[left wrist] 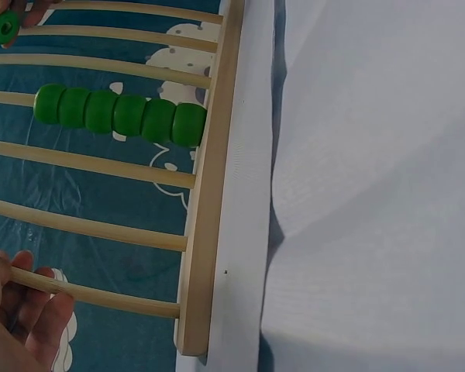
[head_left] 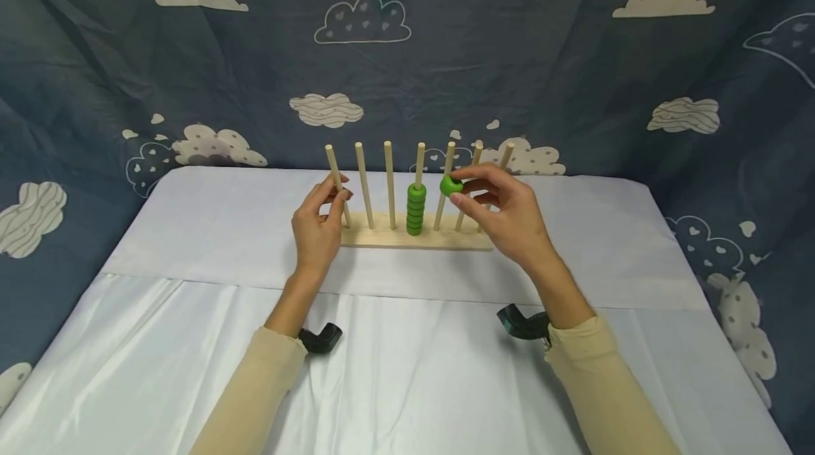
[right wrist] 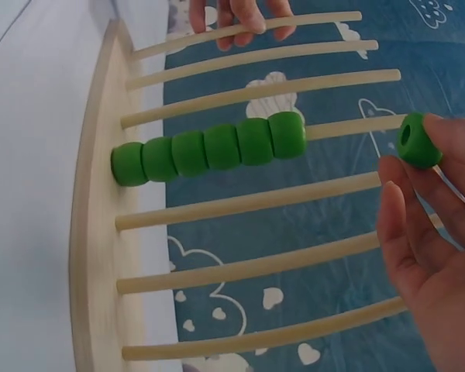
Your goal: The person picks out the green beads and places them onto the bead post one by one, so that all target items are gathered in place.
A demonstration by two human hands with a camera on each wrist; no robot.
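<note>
A wooden peg rack has a pale base board (head_left: pixel 382 237) with several upright pegs. On its middle peg sits a stack of several green beads (head_left: pixel 415 210), also seen side-on in the left wrist view. My right hand (head_left: pixel 506 214) pinches another green bead (head_left: pixel 449 186) between thumb and fingertips, up near the peg tops and just right of the stack's peg. In the right wrist view the hole of the held bead (right wrist: pixel 422 147) faces the rack. My left hand (head_left: pixel 318 228) holds the leftmost peg (left wrist: pixel 101 297) with thumb and fingers, above the board.
The rack stands on a white-covered table (head_left: pixel 407 370), toward its back edge. Behind and at both sides hangs a dark blue cloth (head_left: pixel 509 66) with cloud prints. A black wrist-worn device (head_left: pixel 321 338) juts inward from the left wrist, and another black device (head_left: pixel 523 323) from the right.
</note>
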